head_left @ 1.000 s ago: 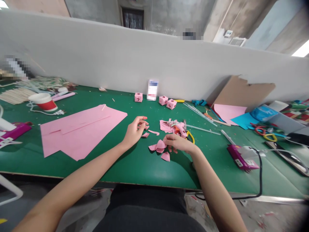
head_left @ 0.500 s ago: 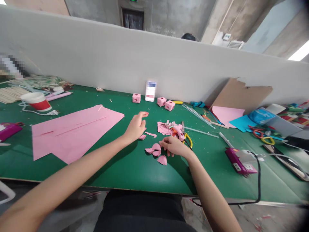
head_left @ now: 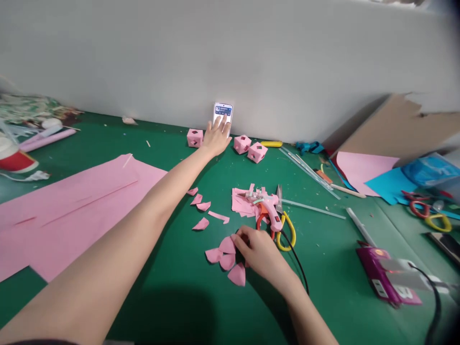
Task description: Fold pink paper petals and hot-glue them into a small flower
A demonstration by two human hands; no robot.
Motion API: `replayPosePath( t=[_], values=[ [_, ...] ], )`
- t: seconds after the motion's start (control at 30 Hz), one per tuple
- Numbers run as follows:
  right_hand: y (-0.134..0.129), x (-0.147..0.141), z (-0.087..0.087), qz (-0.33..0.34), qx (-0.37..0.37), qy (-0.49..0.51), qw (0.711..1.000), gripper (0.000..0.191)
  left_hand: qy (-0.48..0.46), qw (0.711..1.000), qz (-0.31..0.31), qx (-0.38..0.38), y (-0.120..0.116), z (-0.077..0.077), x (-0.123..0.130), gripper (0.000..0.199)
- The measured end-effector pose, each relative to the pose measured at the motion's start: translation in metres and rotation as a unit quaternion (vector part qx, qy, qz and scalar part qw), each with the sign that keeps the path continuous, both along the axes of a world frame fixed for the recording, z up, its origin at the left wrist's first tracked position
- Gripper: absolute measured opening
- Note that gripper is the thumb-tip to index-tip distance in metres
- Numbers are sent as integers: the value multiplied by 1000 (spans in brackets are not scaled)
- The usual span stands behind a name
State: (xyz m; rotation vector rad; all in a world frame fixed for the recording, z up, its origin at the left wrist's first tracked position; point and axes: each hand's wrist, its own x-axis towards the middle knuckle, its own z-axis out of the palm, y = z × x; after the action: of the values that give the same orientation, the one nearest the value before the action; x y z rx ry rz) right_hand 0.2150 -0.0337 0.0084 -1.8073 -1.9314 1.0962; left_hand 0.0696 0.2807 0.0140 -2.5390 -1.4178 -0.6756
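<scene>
My left hand (head_left: 216, 139) reaches to the back of the table, fingers stretched over the screen of a phone (head_left: 223, 109) that leans on the partition. At the front, my right hand (head_left: 260, 251) has its fingers curled, thumb and fingertips at the edge of a pink paper flower (head_left: 227, 261) made of rounded petals. Part of this flower is hidden under the hand. Just beyond lies a pink glue gun (head_left: 269, 206) on pink paper pieces (head_left: 239, 202), with scissors (head_left: 287, 235) partly beneath it. Several loose pink scraps (head_left: 203, 206) lie to the left.
Pink paper boxes with cut-out holes (head_left: 257, 152) stand near the partition (head_left: 143, 62). A large pink sheet (head_left: 82, 206) covers the left side. On the right are a purple power strip (head_left: 377, 273), clear glue sticks (head_left: 311, 172) and cardboard (head_left: 391, 124). The glue gun's black cord (head_left: 298, 263) runs past my right wrist.
My left hand has moved forward from above the scraps to the phone screen. The right hand stays by the flower. The view has tilted down and come closer to the table.
</scene>
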Motion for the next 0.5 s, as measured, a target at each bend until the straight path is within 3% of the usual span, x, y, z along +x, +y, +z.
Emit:
replayPosePath(
  t=[0.3,0.5],
  values=[
    [2,1,1,-18,-41,26,999,26,-12,999,-32,8,27,-9,-7,55],
    [4,2,1,-28,-67,44,996,26,-10,999,-44,-11,32,-9,-5,51]
  ],
)
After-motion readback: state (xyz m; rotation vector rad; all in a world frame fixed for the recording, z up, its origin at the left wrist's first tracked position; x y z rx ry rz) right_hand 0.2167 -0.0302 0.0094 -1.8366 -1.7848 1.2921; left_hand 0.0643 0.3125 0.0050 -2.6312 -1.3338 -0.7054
